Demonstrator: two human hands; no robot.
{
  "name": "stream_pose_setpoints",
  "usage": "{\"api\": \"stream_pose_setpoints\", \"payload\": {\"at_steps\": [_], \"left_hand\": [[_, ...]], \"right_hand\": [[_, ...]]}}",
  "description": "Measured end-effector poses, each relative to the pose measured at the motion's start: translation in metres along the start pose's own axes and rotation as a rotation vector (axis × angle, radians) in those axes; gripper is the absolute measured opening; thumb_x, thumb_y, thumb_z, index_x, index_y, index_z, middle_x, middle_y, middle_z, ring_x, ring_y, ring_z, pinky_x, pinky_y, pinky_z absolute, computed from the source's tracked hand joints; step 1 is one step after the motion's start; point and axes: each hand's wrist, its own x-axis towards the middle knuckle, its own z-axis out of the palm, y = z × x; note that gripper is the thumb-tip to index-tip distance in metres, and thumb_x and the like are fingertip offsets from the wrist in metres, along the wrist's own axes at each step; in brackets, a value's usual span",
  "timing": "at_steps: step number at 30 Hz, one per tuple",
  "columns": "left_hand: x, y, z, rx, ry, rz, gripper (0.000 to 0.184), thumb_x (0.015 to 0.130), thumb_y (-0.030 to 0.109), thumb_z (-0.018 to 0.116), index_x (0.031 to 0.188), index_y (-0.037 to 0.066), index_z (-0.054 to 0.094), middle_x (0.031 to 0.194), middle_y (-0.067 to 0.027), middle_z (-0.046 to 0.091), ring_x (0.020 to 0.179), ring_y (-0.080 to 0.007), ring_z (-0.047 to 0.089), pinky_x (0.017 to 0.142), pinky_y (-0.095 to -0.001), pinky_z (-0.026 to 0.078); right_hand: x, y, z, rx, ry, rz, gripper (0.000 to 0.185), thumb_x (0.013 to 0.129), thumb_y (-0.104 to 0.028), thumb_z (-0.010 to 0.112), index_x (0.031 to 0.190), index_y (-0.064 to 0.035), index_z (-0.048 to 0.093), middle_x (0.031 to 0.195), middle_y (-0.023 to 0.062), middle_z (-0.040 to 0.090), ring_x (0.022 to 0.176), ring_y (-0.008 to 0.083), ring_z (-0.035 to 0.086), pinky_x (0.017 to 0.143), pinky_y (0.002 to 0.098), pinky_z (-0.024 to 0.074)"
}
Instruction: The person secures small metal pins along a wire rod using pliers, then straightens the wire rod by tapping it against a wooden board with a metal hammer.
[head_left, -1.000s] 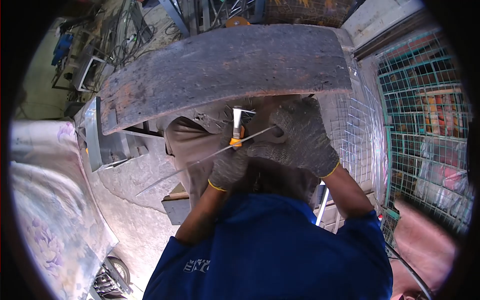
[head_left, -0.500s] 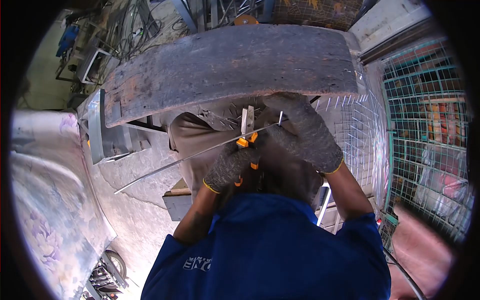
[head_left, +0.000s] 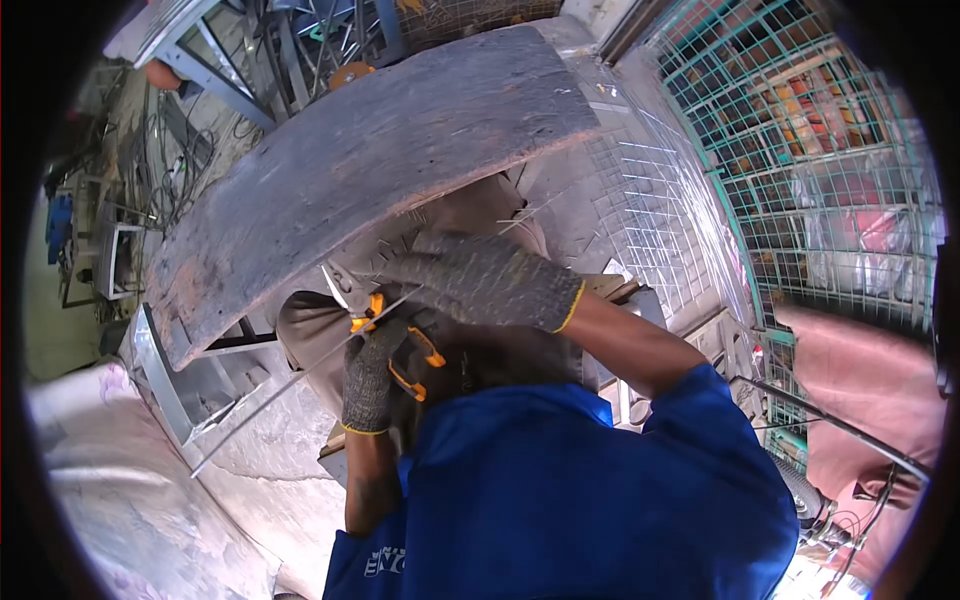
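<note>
My left hand (head_left: 368,385), in a dark grey knitted glove, is closed around pliers (head_left: 347,290) with orange-and-black handles, their metal jaws pointing up toward the bench edge. A long thin metal rod (head_left: 270,402) slants past this hand from the lower left, its upper end reaching my right hand. My right hand (head_left: 490,282), gloved alike, stretches across just right of the jaws. Its fingers are smeared by motion, so whether they grip the rod is unclear. Both hands are above my lap, just below the worn dark bench top (head_left: 400,140).
Short cut rod pieces (head_left: 515,220) lie scattered beyond my right hand. A bundle of thin metal rods (head_left: 670,190) is on the floor at right, beside a green wire-mesh panel (head_left: 740,170). A metal frame (head_left: 165,375) stands left, near patterned cloth (head_left: 130,480).
The view has turned, so the bench slants and sits further left. My right hand has come down from the bench edge toward the pliers. The jaws now show plainly, and the handles appear spread.
</note>
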Motion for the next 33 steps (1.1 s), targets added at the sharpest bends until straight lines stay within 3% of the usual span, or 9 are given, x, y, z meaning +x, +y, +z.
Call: {"api": "stream_pose_setpoints", "payload": {"at_steps": [4, 7, 10, 12, 14, 18, 20, 24, 33], "left_hand": [[-0.008, 0.010, 0.009, -0.121, -0.092, 0.041, 0.032, 0.085, 0.009, 0.063, 0.115, 0.001, 0.055, 0.093, -0.0117, 0.065, 0.084, -0.0234, 0.065, 0.072, -0.0363, 0.054], [-0.008, -0.009, -0.033, 0.531, -0.113, 0.215, 0.027, 0.084, 0.003, 0.062, 0.111, 0.000, 0.057, 0.093, -0.0104, 0.066, 0.081, -0.0207, 0.066, 0.072, -0.0326, 0.054], [-0.022, 0.018, -0.005, 0.281, -0.100, -0.082, 0.034, 0.091, 0.008, 0.062, 0.122, -0.002, 0.055, 0.101, -0.0170, 0.067, 0.094, -0.0238, 0.066, 0.080, -0.0301, 0.056], [-0.026, 0.025, -0.005, 0.659, -0.270, -0.186, 0.038, 0.095, 0.016, 0.058, 0.128, -0.003, 0.053, 0.107, -0.0174, 0.066, 0.099, -0.0242, 0.066, 0.078, -0.0286, 0.057], [-0.022, 0.003, -0.023, 0.200, -0.099, -0.359, 0.035, 0.085, 0.011, 0.069, 0.116, 0.000, 0.060, 0.091, -0.0079, 0.068, 0.082, -0.0141, 0.065, 0.073, -0.0268, 0.052], [-0.031, 0.027, 0.006, 0.667, -0.087, -0.261, 0.047, 0.085, 0.017, 0.071, 0.127, 0.002, 0.056, 0.104, -0.0105, 0.068, 0.093, -0.0178, 0.065, 0.084, -0.0307, 0.051], [-0.013, -0.023, -0.052, 0.402, -0.365, 0.228, 0.055, 0.087, 0.017, 0.069, 0.135, 0.002, 0.050, 0.117, -0.0122, 0.064, 0.106, -0.0209, 0.061, 0.096, -0.0331, 0.047], [-0.018, 0.025, -0.011, 1.001, -0.358, 0.060, 0.057, 0.090, 0.016, 0.066, 0.140, 0.000, 0.044, 0.129, -0.0135, 0.058, 0.115, -0.0220, 0.056, 0.103, -0.0334, 0.043], [-0.006, -0.034, -0.092, 0.466, -0.325, -0.095, 0.051, 0.095, 0.013, 0.058, 0.141, 0.000, 0.042, 0.135, -0.0133, 0.053, 0.120, -0.0220, 0.053, 0.104, -0.0332, 0.043]], "right_hand": [[0.000, -0.010, 0.005, -0.098, -0.052, 0.042, 0.044, 0.088, -0.024, 0.057, 0.131, -0.0153, 0.054, 0.129, 0.0074, 0.055, 0.111, 0.0256, 0.058, 0.090, 0.0395, 0.0505], [0.004, -0.014, 0.001, -0.016, 0.031, 0.129, 0.044, 0.087, -0.029, 0.058, 0.129, -0.0161, 0.054, 0.122, 0.0102, 0.058, 0.105, 0.0288, 0.061, 0.088, 0.0444, 0.0498], [0.004, -0.013, -0.002, 0.180, 0.093, 0.163, 0.049, 0.089, -0.027, 0.059, 0.134, -0.0116, 0.049, 0.126, 0.0139, 0.057, 0.106, 0.0307, 0.060, 0.089, 0.0432, 0.0490], [0.003, -0.018, -0.003, 0.286, 0.066, 0.165, 0.053, 0.090, -0.024, 0.060, 0.138, -0.0076, 0.046, 0.129, 0.0161, 0.056, 0.107, 0.0312, 0.059, 0.090, 0.0409, 0.0488], [0.000, -0.018, -0.006, 0.280, 0.080, 0.236, 0.058, 0.088, -0.024, 0.066, 0.138, -0.0057, 0.045, 0.125, 0.0161, 0.058, 0.107, 0.0320, 0.059, 0.091, 0.0419, 0.0475], [-0.010, -0.015, -0.007, 0.331, 0.001, 0.226, 0.059, 0.084, -0.022, 0.072, 0.136, -0.0066, 0.049, 0.119, 0.0171, 0.059, 0.106, 0.0301, 0.060, 0.091, 0.0392, 0.0485], [-0.010, -0.017, -0.007, 0.389, 0.000, 0.255, 0.061, 0.083, -0.021, 0.074, 0.136, -0.0067, 0.048, 0.118, 0.0159, 0.059, 0.106, 0.0278, 0.060, 0.091, 0.0380, 0.0493], [-0.014, -0.016, -0.002, 0.552, -0.008, 0.318, 0.073, 0.078, -0.018, 0.078, 0.141, -0.0079, 0.043, 0.117, 0.0117, 0.059, 0.106, 0.0218, 0.059, 0.090, 0.0345, 0.0509], [-0.016, -0.015, 0.004, 0.562, -0.090, 0.328, 0.077, 0.078, -0.016, 0.079, 0.143, -0.0077, 0.039, 0.128, 0.0102, 0.055, 0.114, 0.0208, 0.055, 0.098, 0.0315, 0.0477]]}}
